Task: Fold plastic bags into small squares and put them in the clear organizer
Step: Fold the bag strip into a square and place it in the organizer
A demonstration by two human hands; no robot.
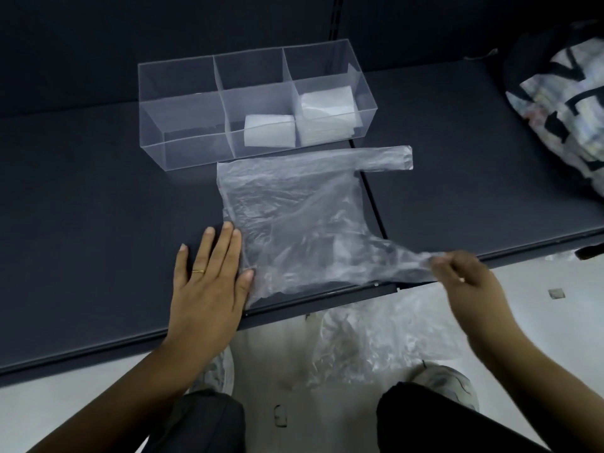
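**Risks.** The bag (294,217) is thin, creased and slippery, and it is pinned at one side only. If the pull at 4 o'clock outweighs the pressure at 9 o'clock, the sheet is likely to slide or bunch instead of flattening. Its near edge overhangs the front lip of the shelf (98,207), so a loosened grip could let it drop to the floor among the loose bags (376,338) at 6 o'clock. Trapped air and wrinkles are judged likely to spoil a square fold. The far handle (382,156) is stretched out towards 1 o'clock and may be left outside the fold if it is not brought in.

**Hands.** The left hand (209,282) is laid flat on the shelf with fingers straight. Its thumb and forefinger are touching the bag's 9 o'clock edge, and nothing is gripped. The right hand (464,273) is blurred, but the near handle (408,259) is seen pinched between its fingertips and drawn taut towards 4 o'clock, past the shelf lip.

**Position.** The bag is spread between the two hands, just at 6 o'clock of the organizer (183,125). Folded squares (269,130) are already held in the organizer's front middle and right compartments. Whether bag and organizer touch cannot be told.
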